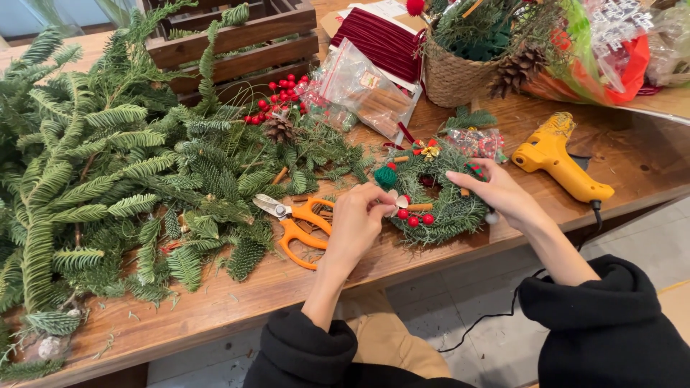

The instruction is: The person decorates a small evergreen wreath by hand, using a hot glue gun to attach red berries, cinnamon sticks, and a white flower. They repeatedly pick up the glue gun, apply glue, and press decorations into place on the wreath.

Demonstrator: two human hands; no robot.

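Bare counter (215, 305) runs along the near edge, so my left grip (356, 219) has open passage there. Fir branches (108, 187) crowd the left end. Orange scissors (298, 223) lie just beside it. Toward the right end, a yellow glue gun (557, 158) blocks my right grip (496, 190).

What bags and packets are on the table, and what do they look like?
Clear zip bag: behind the wreath, flat, brown sticks inside.
Small clear packet: just past the wreath, red and green bits.
Large plastic bag: far right corner, crinkly, clear with orange and green.
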